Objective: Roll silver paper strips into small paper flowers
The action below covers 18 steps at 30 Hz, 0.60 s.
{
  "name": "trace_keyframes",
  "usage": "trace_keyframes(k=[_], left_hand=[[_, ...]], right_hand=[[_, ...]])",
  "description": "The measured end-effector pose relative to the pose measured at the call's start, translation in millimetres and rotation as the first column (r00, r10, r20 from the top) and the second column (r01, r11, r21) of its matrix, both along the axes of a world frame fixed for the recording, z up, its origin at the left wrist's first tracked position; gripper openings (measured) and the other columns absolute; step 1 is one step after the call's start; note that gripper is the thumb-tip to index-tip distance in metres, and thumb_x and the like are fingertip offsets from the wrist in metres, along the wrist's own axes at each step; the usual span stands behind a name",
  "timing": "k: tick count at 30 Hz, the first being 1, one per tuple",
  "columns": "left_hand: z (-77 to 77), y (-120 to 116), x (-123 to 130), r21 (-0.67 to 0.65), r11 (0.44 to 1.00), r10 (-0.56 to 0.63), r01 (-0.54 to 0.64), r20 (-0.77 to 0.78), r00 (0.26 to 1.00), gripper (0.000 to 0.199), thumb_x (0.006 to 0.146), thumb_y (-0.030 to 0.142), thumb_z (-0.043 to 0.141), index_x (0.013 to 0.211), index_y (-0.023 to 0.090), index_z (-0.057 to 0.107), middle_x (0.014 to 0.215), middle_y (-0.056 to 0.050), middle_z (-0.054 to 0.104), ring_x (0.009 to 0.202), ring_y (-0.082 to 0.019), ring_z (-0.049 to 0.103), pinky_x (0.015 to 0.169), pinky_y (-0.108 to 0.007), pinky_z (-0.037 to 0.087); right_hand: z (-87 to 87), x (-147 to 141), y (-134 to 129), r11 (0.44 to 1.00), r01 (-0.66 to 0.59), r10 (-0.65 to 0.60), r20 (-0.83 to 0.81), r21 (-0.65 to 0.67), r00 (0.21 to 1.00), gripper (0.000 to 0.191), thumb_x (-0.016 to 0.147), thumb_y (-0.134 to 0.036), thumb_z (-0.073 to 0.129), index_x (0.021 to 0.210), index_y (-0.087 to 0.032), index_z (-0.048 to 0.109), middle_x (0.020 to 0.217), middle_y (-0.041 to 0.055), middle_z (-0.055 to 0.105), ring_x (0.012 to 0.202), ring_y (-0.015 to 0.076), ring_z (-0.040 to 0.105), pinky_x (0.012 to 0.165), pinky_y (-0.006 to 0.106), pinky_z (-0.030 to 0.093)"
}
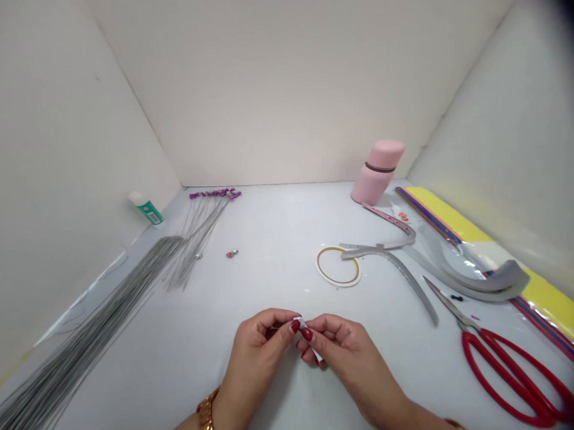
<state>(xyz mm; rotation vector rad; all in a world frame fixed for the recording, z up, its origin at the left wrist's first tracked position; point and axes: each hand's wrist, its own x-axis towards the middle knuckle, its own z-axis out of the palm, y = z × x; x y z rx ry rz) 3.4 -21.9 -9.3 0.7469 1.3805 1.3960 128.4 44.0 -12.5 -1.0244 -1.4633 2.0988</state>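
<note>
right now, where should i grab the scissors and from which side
Probably by the red handles, from the near side, with the right hand once free: the scissors lie with those broad loops nearer the person and the pointed blades facing away.

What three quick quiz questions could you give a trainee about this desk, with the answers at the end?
1. Multiple choice: what colour are the handles of the scissors?
a) green
b) red
c) yellow

2. True or false: the pink bottle stands farther back on the desk than the tape roll.

3. Short answer: what is pinched at the fingertips of the left hand and the right hand?

Key:
1. b
2. True
3. A small whitish piece; the fingers cover too much of it to identify it further.
</note>
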Motion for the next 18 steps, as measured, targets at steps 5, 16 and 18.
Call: trace_keyframes(k=[5, 16, 18], left_hand=[[-5.1, -2.9, -0.5, -0.036, 0.999, 0.025, -0.032, -0.194, 0.981, 0.012, 0.079, 0.021, 0.056, 0.079, 0.014, 0.065, 0.064, -0.003, 0.067, 0.063, -0.015, 0.061, 0.063, -0.025, 0.048], [-2.6, -9.5, -1.4, 0.149, 0.989, 0.111, -0.018, -0.650, 0.752, 0.012, 0.079, 0.015, 0.054, 0.081, 0.017, 0.066, 0.072, -0.004, 0.069, 0.067, -0.016, 0.063, 0.064, -0.025, 0.050], [-3.0, -10.5, -2.9, 0.217, 0.975, 0.132, 0.053, -0.752, 0.645, 0.014, 0.078, 0.011, 0.054, 0.083, 0.017, 0.066, 0.076, -0.005, 0.070, 0.071, -0.016, 0.063, 0.067, -0.026, 0.049]], right_hand=[[2.2, -1.7, -1.5, 0.999, -0.002, 0.000, 0.039, 0.036, 0.999, 0.018, 0.075, -0.029, 0.061, 0.066, -0.013, 0.062, 0.060, 0.0009, 0.062, 0.055, 0.0092, 0.053, 0.051, 0.018, 0.038], [3.4, -0.7, -2.6, 1.000, -0.015, 0.015, 0.001, 0.016, 1.000, 0.022, 0.074, -0.036, 0.062, 0.068, -0.014, 0.064, 0.056, -0.0004, 0.059, 0.054, 0.0100, 0.049, 0.052, 0.020, 0.035], [1.9, -0.9, -2.7, 1.000, -0.006, 0.006, -0.029, 0.008, 1.000, 0.024, 0.074, -0.038, 0.061, 0.072, -0.014, 0.066, 0.056, -0.0002, 0.058, 0.053, 0.0099, 0.047, 0.052, 0.021, 0.035]])
